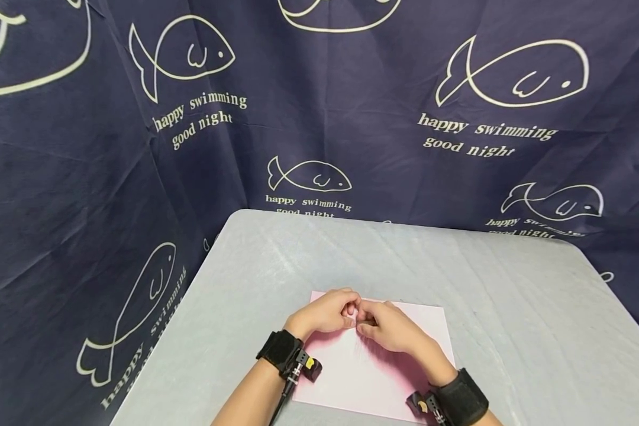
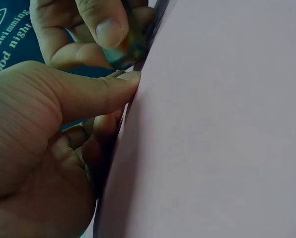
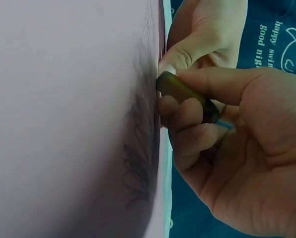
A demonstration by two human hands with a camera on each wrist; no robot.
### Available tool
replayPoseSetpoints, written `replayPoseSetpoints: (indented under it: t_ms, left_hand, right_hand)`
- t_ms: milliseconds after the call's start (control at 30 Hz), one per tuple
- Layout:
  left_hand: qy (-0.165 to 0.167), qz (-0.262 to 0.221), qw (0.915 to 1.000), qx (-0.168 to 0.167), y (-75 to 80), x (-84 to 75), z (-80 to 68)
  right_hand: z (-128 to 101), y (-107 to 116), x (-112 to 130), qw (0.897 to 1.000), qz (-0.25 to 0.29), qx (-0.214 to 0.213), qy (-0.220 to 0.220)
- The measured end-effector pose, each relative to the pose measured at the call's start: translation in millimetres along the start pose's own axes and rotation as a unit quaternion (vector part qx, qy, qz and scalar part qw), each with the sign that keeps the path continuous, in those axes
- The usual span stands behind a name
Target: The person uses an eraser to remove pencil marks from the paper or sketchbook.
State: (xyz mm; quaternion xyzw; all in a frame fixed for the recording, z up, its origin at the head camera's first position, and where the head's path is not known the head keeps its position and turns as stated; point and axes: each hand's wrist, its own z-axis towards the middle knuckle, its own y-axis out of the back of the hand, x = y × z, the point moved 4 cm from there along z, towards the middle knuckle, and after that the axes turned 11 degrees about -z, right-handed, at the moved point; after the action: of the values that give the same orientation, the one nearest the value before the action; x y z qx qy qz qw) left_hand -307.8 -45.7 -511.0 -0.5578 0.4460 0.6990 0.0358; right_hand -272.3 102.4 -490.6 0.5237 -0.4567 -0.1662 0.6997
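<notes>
One dark object [image 3: 185, 90] is pinched by fingers of the right hand [image 3: 252, 148]; left hand [image 1: 325, 312]: hold unclear.

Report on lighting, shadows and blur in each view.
Head view: bright, with deep pink shadow on the pink board beneath the right hand; left wrist view: dimmer, the small dark object looks blurred; right wrist view: also dim, a broad shadow darkening the board's lower part.

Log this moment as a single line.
right hand: holds small dark-green object | left hand: beside it, hold unclear | pink sheet: on gray table, bears dark curling marks
</notes>
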Motion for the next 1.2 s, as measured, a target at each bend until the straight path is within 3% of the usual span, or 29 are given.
replayPoseSetpoints:
  t_ms: [167, 333, 433, 567, 767, 967, 1200]
  left_hand:
    - [-0.003, 0.000, 1.0000, -0.004, -0.2, -0.8, 0.3]
    - [-0.010, 0.001, 1.0000, -0.002, -0.3, 0.4, 0.8]
    - [-0.011, 0.004, 0.9999, 0.000, 0.4, 0.2, 0.7]
    - [-0.011, 0.003, 0.9999, 0.003, 1.8, -1.6, 0.2]
    - [-0.002, -0.004, 1.0000, 0.009, 1.3, -1.7, -0.7]
    - [0.001, 0.010, 0.9999, 0.003, 1.6, -1.1, -1.1]
    - [-0.016, 0.007, 0.9998, -0.005, 0.9, -1.9, -0.1]
  right_hand:
    - [-3, -6, 7, 0.996, 0.045, 0.063, 0.035]
    - [-3, -9, 8, 0.993, 0.070, 0.090, 0.027]
    - [-1, -8, 4, 0.996, 0.056, 0.066, 0.010]
    - [2, -4, -3, 1.000, 0.016, 0.004, -0.019]
    - [2, -1, -8, 0.996, -0.027, -0.049, -0.063]
    - [1, 0, 5, 0.997, -0.061, -0.041, -0.009]
    - [-2, -4, 15, 0.997, -0.026, 0.026, 0.060]
